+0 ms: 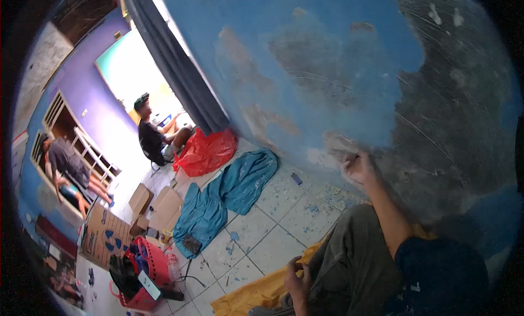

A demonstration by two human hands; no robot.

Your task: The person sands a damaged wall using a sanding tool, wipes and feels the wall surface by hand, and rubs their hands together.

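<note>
My right hand point(357, 169) is against the lower part of the blue wall point(376, 108), at a pale, scraped patch point(339, 143). Its fingers are closed together, and whatever they hold is too small or hidden to name. Low in the view, my left hand point(297, 283) rests beside my bent leg point(344, 256) with its fingers loosely curled and apart; nothing shows between them. Beneath my legs lies a yellow cloth point(248, 294). Much of the wall is bare grey plaster point(453, 114) where the blue paint is gone.
Paint flakes point(311, 209) litter the tiles near a small dark block point(296, 178). A teal cloth point(240, 179), red plastic bag point(207, 152), cardboard box point(103, 234) and red basket point(164, 261) with a phone point(149, 285) lie leftward. One person point(155, 133) sits by the doorway; another point(71, 166) bends over.
</note>
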